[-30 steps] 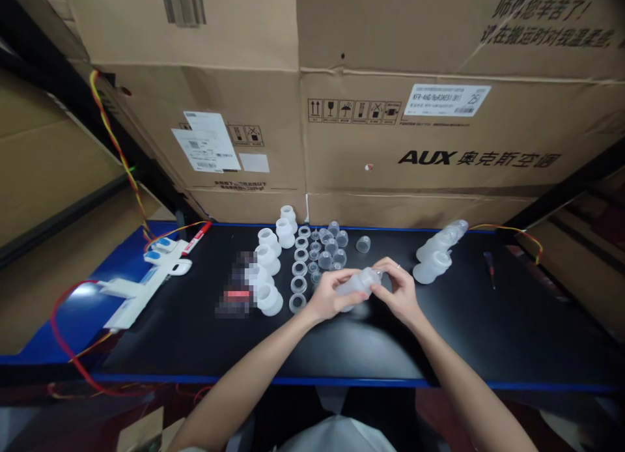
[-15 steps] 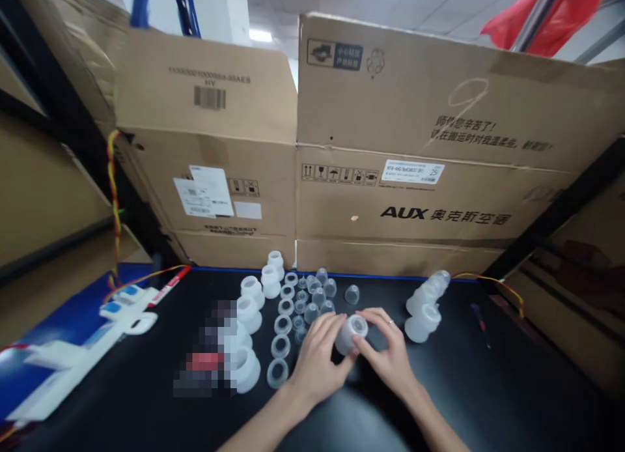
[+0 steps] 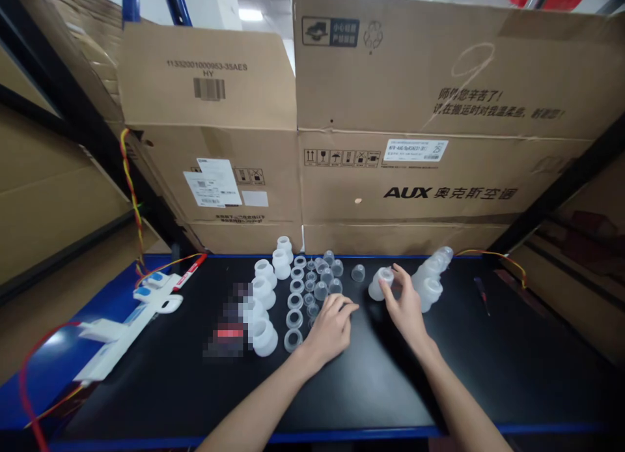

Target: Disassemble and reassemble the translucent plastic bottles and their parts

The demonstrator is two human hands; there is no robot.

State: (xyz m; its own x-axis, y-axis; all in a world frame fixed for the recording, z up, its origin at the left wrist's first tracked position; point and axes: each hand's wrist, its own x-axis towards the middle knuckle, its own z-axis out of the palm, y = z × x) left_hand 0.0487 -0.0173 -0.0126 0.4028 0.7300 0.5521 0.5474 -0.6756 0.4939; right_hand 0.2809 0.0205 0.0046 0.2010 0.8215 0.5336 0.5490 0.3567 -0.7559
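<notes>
My right hand (image 3: 406,305) grips a small translucent white bottle (image 3: 375,288) by its top, thumb in front and fingers behind. The bottle stands nearly upright close to the black tabletop; whether it touches cannot be made out. My left hand (image 3: 333,325) holds nothing, its fingers bent and a little apart, pointing right. Beside its fingers are clear dome caps (image 3: 321,290) and small clear inserts (image 3: 309,299). A column of white screw rings (image 3: 294,319) lies left of these. Several wide-necked white bottles (image 3: 264,338) stand farther left.
Right of my right hand stands a row of capped bottles (image 3: 431,292). A lone dome cap (image 3: 358,273) sits near the back. A screwdriver (image 3: 482,296) lies at the right. At the left are a white power strip (image 3: 131,328) and a red marker (image 3: 190,272). Tall cardboard (image 3: 351,211) closes the back.
My left hand has let go of the bottle and drawn away from it. My right hand has carried the bottle rightward, towards the capped row. The camera view has shifted too.
</notes>
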